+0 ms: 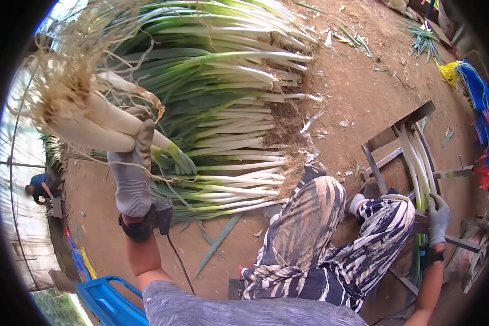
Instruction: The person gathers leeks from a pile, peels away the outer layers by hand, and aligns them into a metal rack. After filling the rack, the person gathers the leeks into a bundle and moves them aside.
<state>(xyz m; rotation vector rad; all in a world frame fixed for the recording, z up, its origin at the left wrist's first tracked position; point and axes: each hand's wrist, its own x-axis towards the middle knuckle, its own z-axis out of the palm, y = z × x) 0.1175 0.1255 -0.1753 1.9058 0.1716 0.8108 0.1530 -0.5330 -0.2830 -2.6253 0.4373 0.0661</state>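
Observation:
My left hand (pixel 131 168), in a grey-white glove, is raised at the left, closed around a few leeks (pixel 92 122). Their white stems and shaggy roots point up and left, close to the camera. Beyond them lies a wide pile of leeks (pixel 239 130) on the ground, roots toward the right. My right hand (pixel 439 220), also gloved, is low at the right, its fingers curled against leeks (pixel 413 160) lying in a metal frame (pixel 386 138). The green parts of these leeks run down under my right wrist.
My bent legs in patterned trousers (pixel 304 228) lie between the pile and the frame. A blue plastic seat or crate (pixel 111 299) stands at the lower left. Blue and yellow strapping (pixel 475 87) hangs at the right. Another person (pixel 38 187) bends over at the far left.

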